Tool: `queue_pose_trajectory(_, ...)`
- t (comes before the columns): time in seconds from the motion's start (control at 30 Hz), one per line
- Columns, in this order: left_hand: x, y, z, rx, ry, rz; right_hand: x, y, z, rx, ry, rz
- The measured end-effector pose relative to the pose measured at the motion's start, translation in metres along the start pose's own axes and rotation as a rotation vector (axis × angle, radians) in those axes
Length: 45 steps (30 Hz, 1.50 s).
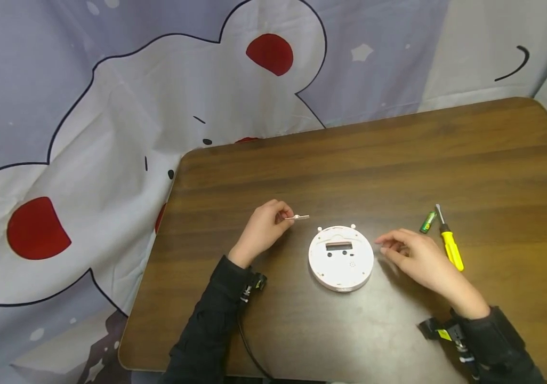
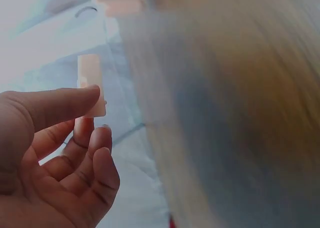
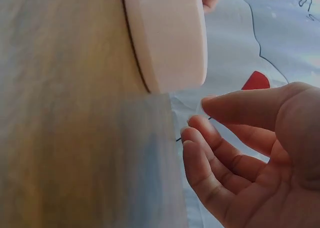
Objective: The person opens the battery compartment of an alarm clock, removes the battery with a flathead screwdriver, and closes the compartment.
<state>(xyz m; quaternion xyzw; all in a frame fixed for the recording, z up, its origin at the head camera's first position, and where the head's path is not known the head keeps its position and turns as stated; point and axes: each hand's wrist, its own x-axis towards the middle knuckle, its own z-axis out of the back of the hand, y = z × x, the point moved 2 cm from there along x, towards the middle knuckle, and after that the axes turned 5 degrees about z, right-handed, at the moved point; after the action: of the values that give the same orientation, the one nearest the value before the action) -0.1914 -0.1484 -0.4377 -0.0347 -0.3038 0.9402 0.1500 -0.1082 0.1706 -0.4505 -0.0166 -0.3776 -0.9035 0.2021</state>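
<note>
A white battery cover (image 1: 298,217) is pinched by the left hand (image 1: 265,226); a round white device (image 1: 339,262) is set just beside the loosely curved right hand (image 1: 415,255).

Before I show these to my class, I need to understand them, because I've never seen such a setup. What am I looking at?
There is no machine: a person works with two bare hands over a brown, wood-grained table. The wide picture comes from a camera worn on the head; the two close-ups come from cameras worn on the wrists, one each. The left hand pinches a small, flat white piece. The right hand holds nothing visible, close beside a round white case with a rectangular slot. Farther right lie a small green battery-like cylinder and a yellow-and-black-handled screwdriver.
</note>
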Motion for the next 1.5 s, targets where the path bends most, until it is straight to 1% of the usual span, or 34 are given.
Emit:
queue_pose_trajectory(0.1,-0.005,-0.015,0.000,-0.002,-0.004,-0.049,0.004,0.004,0.001,-0.010,-0.028,0.015)
queue_pose_trajectory(0.23,-0.013,-0.033,-0.005,0.023,0.012,-0.103,0.009,0.011,0.000,-0.003,-0.039,0.010)
queue_pose_trajectory(0.37,-0.023,-0.049,-0.014,0.037,0.026,-0.153,0.016,0.019,-0.004,0.012,-0.033,0.015)
queue_pose_trajectory(0.43,-0.026,-0.057,-0.020,0.046,0.026,-0.175,0.020,0.023,-0.007,0.019,-0.034,0.034)
queue_pose_trajectory(0.53,-0.029,-0.063,-0.030,0.065,0.022,-0.201,0.025,0.025,-0.012,0.019,-0.029,0.060)
queue_pose_trajectory(0.67,-0.030,-0.064,-0.042,0.081,0.003,-0.216,0.028,0.027,-0.019,-0.002,-0.020,0.094)
queue_pose_trajectory(0.8,-0.032,-0.061,-0.048,0.083,-0.018,-0.215,0.030,0.027,-0.024,-0.031,-0.005,0.104)
queue_pose_trajectory(0.93,-0.034,-0.059,-0.049,0.060,-0.024,-0.220,0.029,0.028,-0.027,-0.044,0.009,0.109)
queue_pose_trajectory(1.03,-0.035,-0.058,-0.049,0.041,-0.014,-0.232,0.028,0.029,-0.028,-0.073,0.001,0.125)
queue_pose_trajectory(1.17,-0.037,-0.055,-0.048,0.014,-0.001,-0.250,0.026,0.031,-0.030,-0.134,-0.019,0.166)
queue_pose_trajectory(1.3,-0.037,-0.053,-0.048,-0.010,-0.007,-0.265,0.024,0.033,-0.031,-0.188,-0.043,0.207)
queue_pose_trajectory(1.5,-0.037,-0.053,-0.048,-0.020,-0.013,-0.258,0.023,0.033,-0.032,-0.205,-0.051,0.226)
